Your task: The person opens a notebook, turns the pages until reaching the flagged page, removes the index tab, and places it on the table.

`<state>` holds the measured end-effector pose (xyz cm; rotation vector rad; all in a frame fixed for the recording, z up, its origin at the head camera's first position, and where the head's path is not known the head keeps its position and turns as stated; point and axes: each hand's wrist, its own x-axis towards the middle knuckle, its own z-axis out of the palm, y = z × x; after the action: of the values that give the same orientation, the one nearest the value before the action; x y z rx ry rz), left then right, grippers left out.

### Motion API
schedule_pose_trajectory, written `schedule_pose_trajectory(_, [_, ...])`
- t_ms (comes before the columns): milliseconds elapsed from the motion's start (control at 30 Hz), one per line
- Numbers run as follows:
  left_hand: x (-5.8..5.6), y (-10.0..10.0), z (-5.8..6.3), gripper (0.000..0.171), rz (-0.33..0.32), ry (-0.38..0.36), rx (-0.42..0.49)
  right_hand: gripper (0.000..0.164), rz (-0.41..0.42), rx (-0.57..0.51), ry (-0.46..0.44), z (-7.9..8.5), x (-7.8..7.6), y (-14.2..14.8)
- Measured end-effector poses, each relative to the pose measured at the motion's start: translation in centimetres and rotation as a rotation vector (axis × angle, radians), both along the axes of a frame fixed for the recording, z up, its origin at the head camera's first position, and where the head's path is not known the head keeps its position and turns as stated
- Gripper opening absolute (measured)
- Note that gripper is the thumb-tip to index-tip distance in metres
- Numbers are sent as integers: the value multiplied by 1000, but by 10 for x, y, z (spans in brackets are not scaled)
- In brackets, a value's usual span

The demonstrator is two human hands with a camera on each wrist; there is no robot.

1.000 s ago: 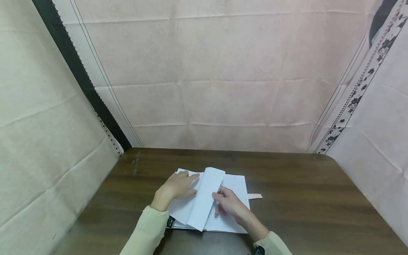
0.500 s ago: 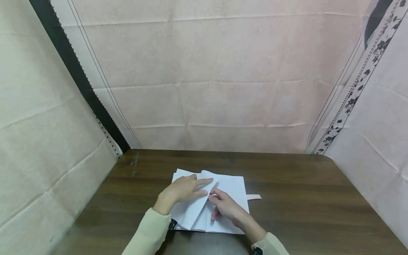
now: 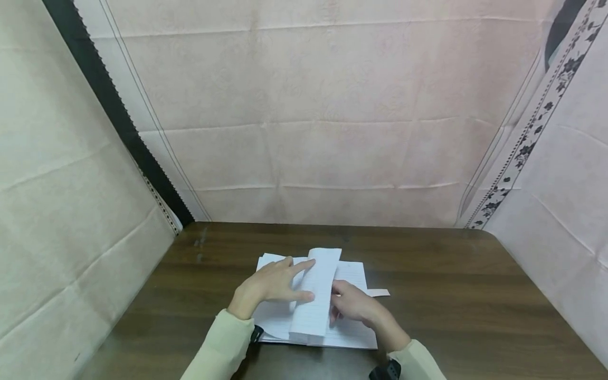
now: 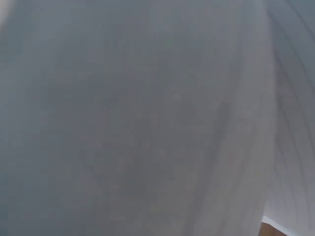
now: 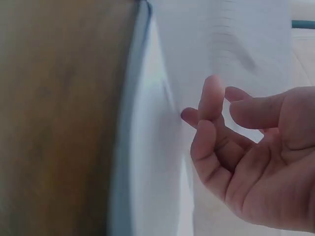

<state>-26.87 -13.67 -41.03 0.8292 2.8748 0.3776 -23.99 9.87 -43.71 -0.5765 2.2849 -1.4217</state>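
Observation:
An open lined notebook (image 3: 352,272) lies on the table in the head view, and one of its pages (image 3: 315,319) stands curved up near the middle. My left hand (image 3: 269,287) rests on the left side with fingers extended, index and thumb reaching over the raised page. My right hand (image 3: 357,306) is at that page's right edge, where the page partly hides its fingertips. In the right wrist view the right hand's fingers (image 5: 211,98) are loosely bent against the paper, with a gap by the thumb. Blurred white paper (image 4: 138,118) fills most of the left wrist view.
A pale strip (image 3: 378,292) sticks out from the notebook's right side. The brown wooden table (image 3: 442,295) extends around it. Light cloth (image 3: 332,105) hangs behind and at both sides. Dark bands are on both wrists, below light sleeves (image 3: 220,343).
The earlier raised page has gone over to the left under the left hand. Another page now stands up in the middle. The right hand has shifted slightly right.

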Motion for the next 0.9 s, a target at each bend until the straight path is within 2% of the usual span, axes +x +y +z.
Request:
schedule_pose_trajectory(167, [1, 0, 1, 91, -45, -3, 28, 30, 7, 81, 116, 3, -1, 5])
schedule_pose_trajectory(267, [1, 0, 1, 89, -90, 10, 63, 28, 73, 98, 163, 0, 0, 1])
schedule_pose_trajectory(367, [1, 1, 1, 85, -124, 28, 97, 19, 147, 140, 204, -4, 2, -3])
schedule_pose_trajectory(433, [1, 1, 3, 74, -130, 41, 122, 19, 187, 174, 224, -5, 3, -5])
schedule_pose_trajectory(567, [0, 0, 7, 37, -107, 87, 130, 38, 228, 215, 286, -1, 3, -1])
schedule_pose_trajectory(633, [-1, -1, 8, 38, -93, 97, 114, 46, 224, 216, 295, 1, 0, 5])
schedule_pose_trajectory(733, [-1, -5, 9, 44, -68, 81, 98, 40, 171, 232, 268, 4, -4, 14])
schedule_pose_trajectory(833, [-3, -9, 9, 36, -55, 87, 84, 34, 99, 274, 216, 7, -6, 25])
schedule_pose_trajectory(900, [-5, -12, 9, 26, -51, 104, 71, 36, 57, 317, 202, 9, -8, 32])
